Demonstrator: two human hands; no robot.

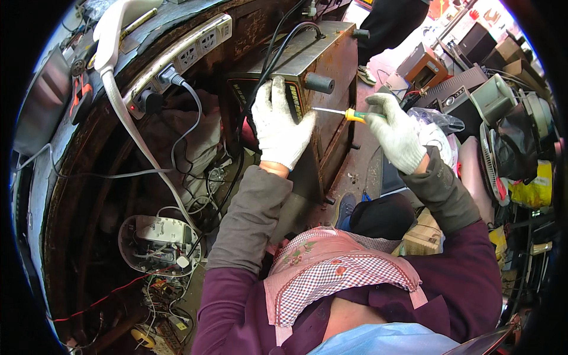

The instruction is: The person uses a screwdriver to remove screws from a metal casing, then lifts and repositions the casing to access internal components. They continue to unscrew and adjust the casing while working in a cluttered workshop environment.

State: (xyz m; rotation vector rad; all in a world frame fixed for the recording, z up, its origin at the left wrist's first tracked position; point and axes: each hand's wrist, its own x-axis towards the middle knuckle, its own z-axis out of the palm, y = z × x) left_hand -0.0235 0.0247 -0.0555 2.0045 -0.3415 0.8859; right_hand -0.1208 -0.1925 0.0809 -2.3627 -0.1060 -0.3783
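Observation:
A boxy metal appliance [342,71] with a rusty, scratched face and grey round feet stands tilted in front of me. My left hand [278,127], in a white work glove, lies against its dark printed panel, fingers stretched out and thumb apart. A screwdriver [358,115] with a yellow and green handle is gripped in my gloved right hand [395,130]. Its thin shaft points left, and the tip is at or close to the appliance's edge below a grey foot [319,83]. Whether the tip touches a screw, I cannot tell. Black cables run down past my left hand.
At the left, a power strip [188,56] with a grey plug [171,76] lines the workbench edge. An opened white device [160,242] with exposed parts lies below among loose wires. Old appliances and a cardboard box [423,234] crowd the right. Another person's dark-clothed leg [393,26] stands behind the appliance.

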